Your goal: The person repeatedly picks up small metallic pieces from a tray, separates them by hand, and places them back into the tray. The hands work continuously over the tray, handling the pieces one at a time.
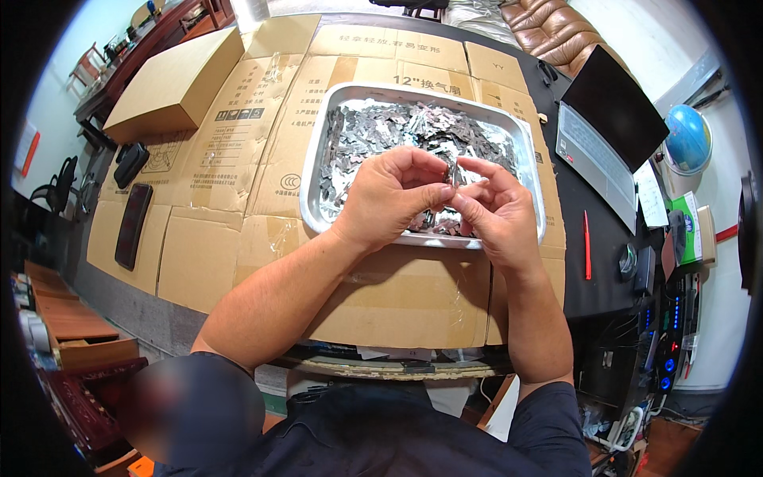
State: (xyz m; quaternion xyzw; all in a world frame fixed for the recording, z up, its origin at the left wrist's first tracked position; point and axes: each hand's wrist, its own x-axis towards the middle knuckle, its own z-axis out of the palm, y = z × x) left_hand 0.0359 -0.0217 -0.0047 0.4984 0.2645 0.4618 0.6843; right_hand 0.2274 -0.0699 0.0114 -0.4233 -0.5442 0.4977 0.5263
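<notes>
A metal tray (313,171) holds a heap of thin grey and silvery flat pieces (369,137), some with a pinkish tint. Over its near half, my left hand (385,199) and my right hand (505,219) meet, fingertips almost touching. Pinched between both thumbs and fingers is a small thin grey piece (451,170), seen nearly edge-on. It resembles the pieces in the heap, and my fingers cover part of it. The near part of the heap lies hidden behind my hands.
Flattened cardboard (214,175) lies under the tray. To the left are a closed cardboard box (171,87), a dark phone (133,226) and a small black case (131,164). At right stand an open laptop (596,151), a red pen (587,245) and a globe (688,139).
</notes>
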